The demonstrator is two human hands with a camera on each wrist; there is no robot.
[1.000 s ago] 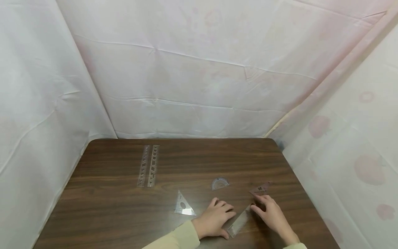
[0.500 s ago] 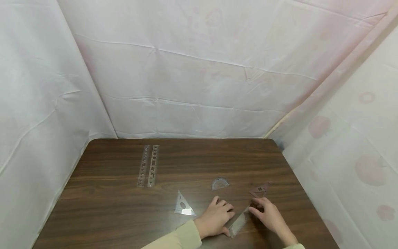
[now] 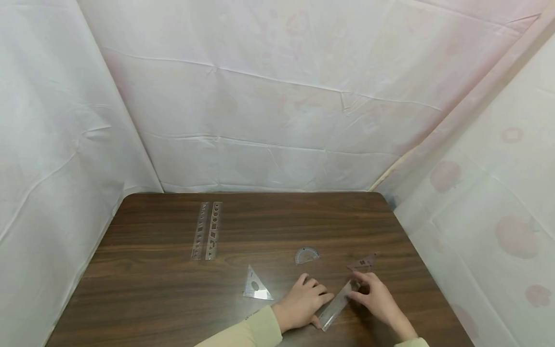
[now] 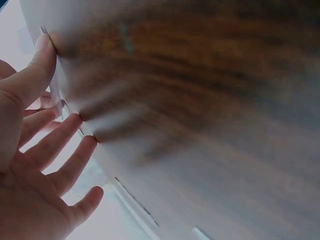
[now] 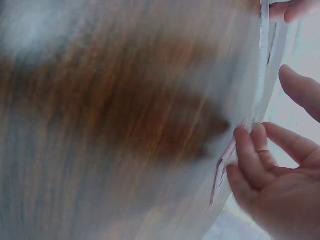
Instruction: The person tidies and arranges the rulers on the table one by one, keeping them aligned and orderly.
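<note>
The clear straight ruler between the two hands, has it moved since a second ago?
Yes. The clear straight ruler has its far end swung up and away from the person, closer to the pinkish triangular set square, which stays put on the table.

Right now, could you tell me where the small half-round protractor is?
In the head view, the protractor lies on the table, right of centre, just beyond the left hand.
</note>
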